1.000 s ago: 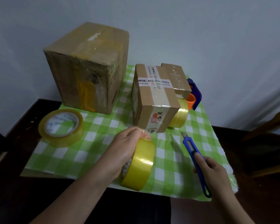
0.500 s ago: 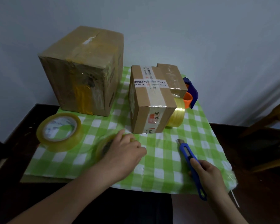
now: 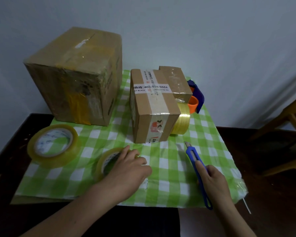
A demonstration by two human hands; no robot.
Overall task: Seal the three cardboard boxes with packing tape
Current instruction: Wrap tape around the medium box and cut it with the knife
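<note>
A large taped cardboard box (image 3: 75, 77) stands at the back left of the green checked cloth. A medium box (image 3: 152, 106) with white printed tape sits in the middle, and a small box (image 3: 175, 82) is behind its right side. My left hand (image 3: 128, 170) lies over a yellow tape roll (image 3: 106, 163) that rests flat on the cloth, fingers curled round its rim. My right hand (image 3: 212, 182) grips a blue utility knife (image 3: 197, 166), blade pointing toward the medium box.
A bigger clear tape roll (image 3: 53, 146) lies flat at the left. Another yellow roll (image 3: 182, 120) stands on edge right of the medium box, with a blue and orange tape dispenser (image 3: 196, 98) behind it. A wooden chair (image 3: 287, 127) is at the right.
My left hand has laid the yellow roll from upright at the front edge down flat on the cloth. The right hand with the knife has barely shifted.
</note>
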